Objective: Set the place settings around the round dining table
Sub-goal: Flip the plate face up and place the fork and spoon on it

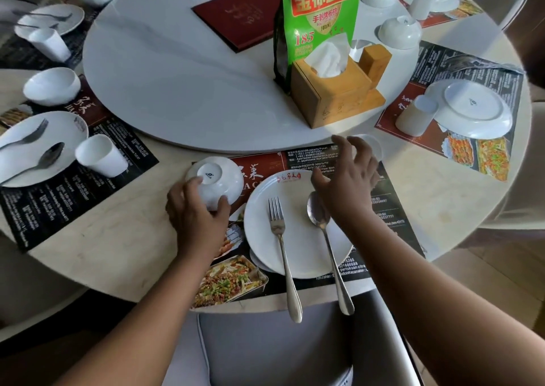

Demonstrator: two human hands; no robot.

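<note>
Near place coming together: the round white plate (pixel 262 223) sat face up on the dark printed paper placemat (pixel 395 208), with the steel fork (pixel 277 226) and steel spoon (pixel 320 213) side by side on it, handles overhanging the edge of the pale round table (pixel 118 253). The small white ceramic bowl (pixel 218 179) lay foot-up just left of the plate, and the left hand (pixel 196 217) gripped it, fingers (pixel 193 182) and thumb curled round its rim. The right hand (pixel 351 176) hovered over the mat's far edge, fingers (pixel 339 141) spread and holding nothing, in front of a white piece (pixel 374 146) too hidden to name. To the left, a plate with cutlery (pixel 69 126) looked finished. To the right, an overturned white plate (pixel 472 108) with a white cup (pixel 415 114) against it looked untouched, so I'd judge roughly half left.
</note>
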